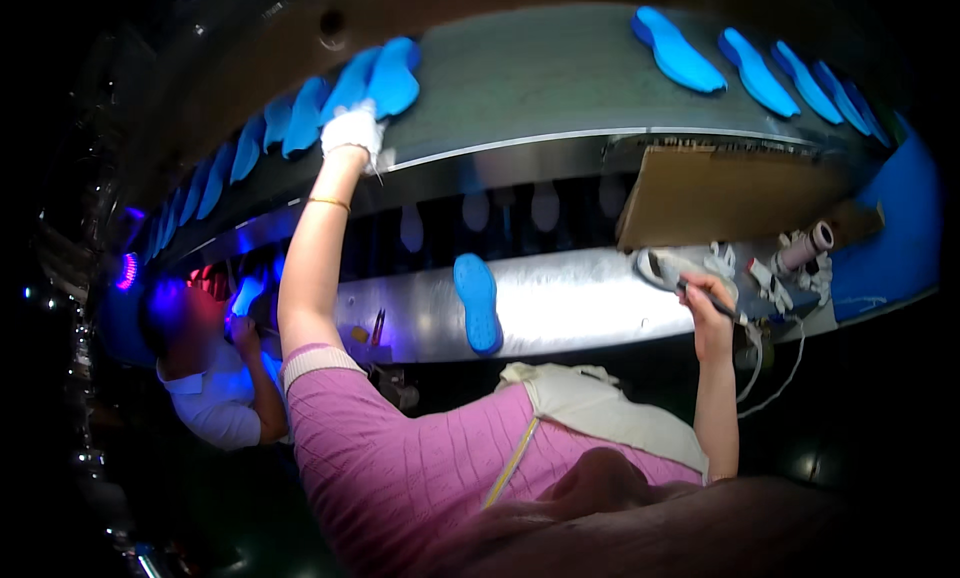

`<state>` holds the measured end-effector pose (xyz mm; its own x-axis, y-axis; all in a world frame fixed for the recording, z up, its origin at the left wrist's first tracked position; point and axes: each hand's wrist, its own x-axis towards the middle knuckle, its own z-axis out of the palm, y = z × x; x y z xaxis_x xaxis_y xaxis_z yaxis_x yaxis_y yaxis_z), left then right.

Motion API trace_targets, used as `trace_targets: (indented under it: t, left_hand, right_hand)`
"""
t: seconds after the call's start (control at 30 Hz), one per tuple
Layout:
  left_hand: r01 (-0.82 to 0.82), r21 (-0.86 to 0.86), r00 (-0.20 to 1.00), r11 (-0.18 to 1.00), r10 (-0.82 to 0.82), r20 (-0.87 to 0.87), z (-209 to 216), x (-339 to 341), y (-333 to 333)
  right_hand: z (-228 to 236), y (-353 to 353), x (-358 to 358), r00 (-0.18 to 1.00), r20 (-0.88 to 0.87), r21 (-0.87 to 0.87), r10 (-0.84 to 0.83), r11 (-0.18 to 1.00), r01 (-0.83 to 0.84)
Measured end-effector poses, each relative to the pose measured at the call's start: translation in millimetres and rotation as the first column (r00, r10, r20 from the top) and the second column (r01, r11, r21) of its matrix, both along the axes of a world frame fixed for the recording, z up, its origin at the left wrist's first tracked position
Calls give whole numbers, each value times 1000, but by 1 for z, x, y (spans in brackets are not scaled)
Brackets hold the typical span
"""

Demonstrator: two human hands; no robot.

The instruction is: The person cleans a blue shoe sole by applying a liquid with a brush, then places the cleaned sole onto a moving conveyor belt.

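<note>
My left hand, in a white glove, reaches far out to the dark conveyor belt. Its slightly blurred fingers close on the near end of a blue shoe sole, beside another blue sole. On the metal bench, my bare right hand is closed around a slim black-handled tool, likely a brush. The tool's far end is at a small pale dish. Between my arms, one more blue sole lies lengthwise on the bench.
Several blue soles line the belt at left and right. A cardboard sheet stands behind the dish. At the bench's right end are a pinkish roll, white gloves or rags and a cable. A co-worker handles a blue sole at left.
</note>
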<state>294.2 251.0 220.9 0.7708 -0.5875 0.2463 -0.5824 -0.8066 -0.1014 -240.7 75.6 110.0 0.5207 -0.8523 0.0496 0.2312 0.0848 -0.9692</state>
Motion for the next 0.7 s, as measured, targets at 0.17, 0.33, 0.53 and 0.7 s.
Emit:
trace_targets:
  t: [0.17, 0.33, 0.53, 0.7]
  left_hand:
    - [588, -341, 757, 733, -350, 553, -7, -44, 19]
    - [727, -529, 665, 438, -641, 383, -88, -159, 64]
    - [435, -699, 826, 567, -561, 59, -128, -174, 59]
    - [709, -556, 698, 433, -327, 636, -34, -110, 37]
  right_hand:
    - [1, 2, 11, 994, -40, -78, 98, 992, -101]
    - [-6, 5, 5, 987, -83, -170, 140, 974, -153]
    - [-4, 5, 5, 981, -152, -104, 117, 986, -134]
    - [9, 10, 24, 986, -124, -93, 107, 988, -119]
